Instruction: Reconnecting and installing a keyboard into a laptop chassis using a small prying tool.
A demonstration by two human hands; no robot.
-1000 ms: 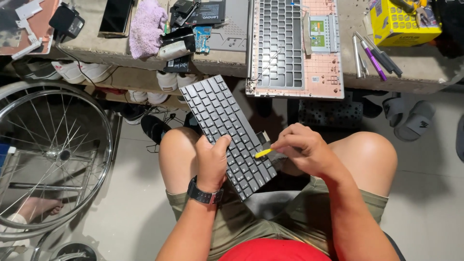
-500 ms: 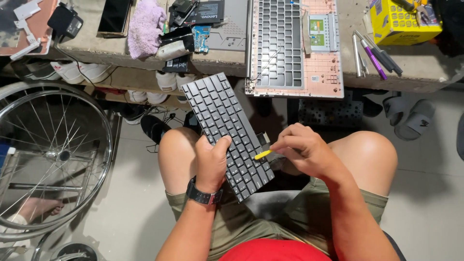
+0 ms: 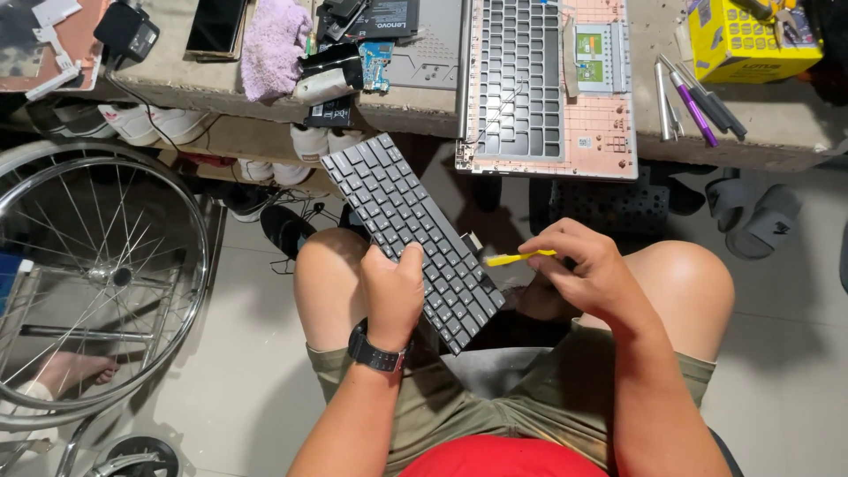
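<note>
a seated person looks down at their lap. the left hand (image 3: 393, 287), with a black watch at the wrist, is closed around the near end of a flat, dark grey rectangular laptop keyboard panel (image 3: 408, 225) with rows of small square matte keys. the panel slants across the left thigh, its far end reaching toward the edge of the pale concrete workbench (image 3: 795, 132). the right hand (image 3: 592, 274) pinches a thin yellow plastic pry tool (image 3: 517, 258), whose tip sits just beside the panel's right edge, near a short ribbon tab. open space lies between the knees, above pale floor tiles. on the bench lies an opened laptop shell with a pinkish underside and an empty grid-shaped keyboard bay (image 3: 548, 84). a yellow cardboard box (image 3: 746, 40) holds pliers. a shiny spoked wheelchair wheel (image 3: 97, 274) stands at left.
</note>
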